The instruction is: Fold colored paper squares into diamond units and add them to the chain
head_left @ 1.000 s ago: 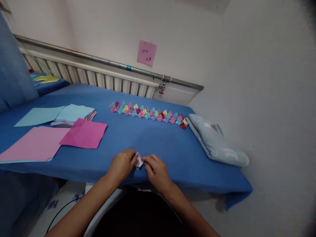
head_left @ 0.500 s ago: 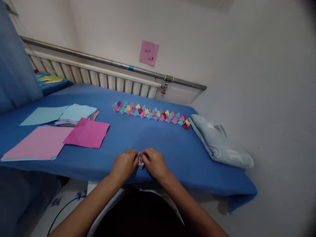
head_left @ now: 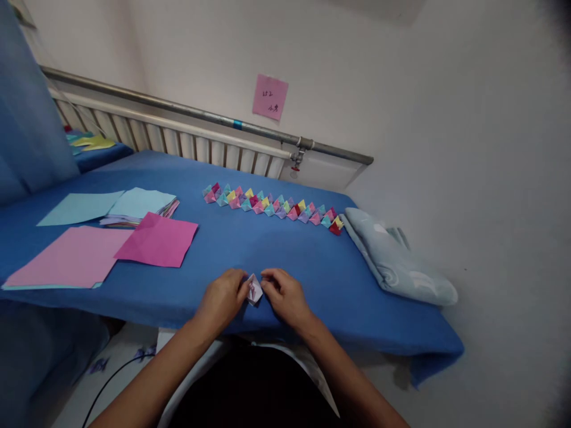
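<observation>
A small folded paper piece (head_left: 254, 290), pale lilac with a dark pink mark, rests near the front edge of the blue-covered table (head_left: 250, 244). My left hand (head_left: 224, 298) pinches its left side with curled fingers. My right hand (head_left: 285, 295) pinches its right side. Both hands lie on the cloth, close together. Farther back, a row of several small folded paper pieces (head_left: 272, 206) in pink, teal, yellow and red lies in a line.
Flat pink sheets (head_left: 74, 255) and a magenta sheet (head_left: 157, 239) lie at the left, with a stack of coloured paper (head_left: 140, 207) behind. A folded pale blue cloth (head_left: 395, 255) sits at the right edge. A radiator (head_left: 178, 142) and a wall note (head_left: 270, 96) are behind.
My hands have stayed on the small folded piece, shifting their fingers slightly; in the latest frame the piece shows more between them. The view drifted a little.
</observation>
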The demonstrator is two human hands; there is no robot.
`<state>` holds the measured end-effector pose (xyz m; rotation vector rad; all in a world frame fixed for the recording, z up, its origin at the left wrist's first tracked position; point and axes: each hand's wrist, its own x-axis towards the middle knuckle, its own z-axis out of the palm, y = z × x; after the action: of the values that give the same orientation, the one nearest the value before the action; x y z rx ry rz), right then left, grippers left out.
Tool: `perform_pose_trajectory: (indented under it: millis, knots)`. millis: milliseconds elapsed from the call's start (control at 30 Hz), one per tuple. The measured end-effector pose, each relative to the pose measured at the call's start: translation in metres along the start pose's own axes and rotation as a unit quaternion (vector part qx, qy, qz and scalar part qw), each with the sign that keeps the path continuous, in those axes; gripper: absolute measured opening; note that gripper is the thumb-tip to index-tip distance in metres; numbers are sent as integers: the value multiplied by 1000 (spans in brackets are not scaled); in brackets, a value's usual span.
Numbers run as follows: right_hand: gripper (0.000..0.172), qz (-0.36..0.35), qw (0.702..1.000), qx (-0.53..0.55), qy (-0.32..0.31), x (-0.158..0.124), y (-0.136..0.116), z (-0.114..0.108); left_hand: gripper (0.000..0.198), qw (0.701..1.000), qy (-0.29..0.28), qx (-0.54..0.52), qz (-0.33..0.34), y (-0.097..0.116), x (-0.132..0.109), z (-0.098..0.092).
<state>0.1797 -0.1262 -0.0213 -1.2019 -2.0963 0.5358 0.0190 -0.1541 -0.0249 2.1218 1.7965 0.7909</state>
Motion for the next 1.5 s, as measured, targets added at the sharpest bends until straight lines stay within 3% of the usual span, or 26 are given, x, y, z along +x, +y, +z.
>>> perform_pose_trajectory:
  millis: [100, 300, 533, 1000, 1333, 1500]
  knots:
    - [13, 16, 997, 59, 38, -10, 1, -7, 21, 999, 25, -29, 1, -8, -5, 1]
    - [11, -24, 994, 95, 51, -29, -11, -15, 19, 984, 91, -151, 4, -14, -24, 0]
    - [17, -45, 996, 76, -18, -33, -14, -10, 18, 981, 28, -186, 47, -5, -36, -7]
    - [14, -49, 998, 34, -38, -33, -12, -7, 14, 988, -1, -144, 55, -4, -32, -2]
    - [9, -48, 998, 37, -23, -34, -11, -4, 14, 987, 7, -153, 58, -6, -32, 0]
    - [8, -52, 997, 49, -14, -34, -11, -4, 16, 980, 49, -187, 35, -6, -32, 0]
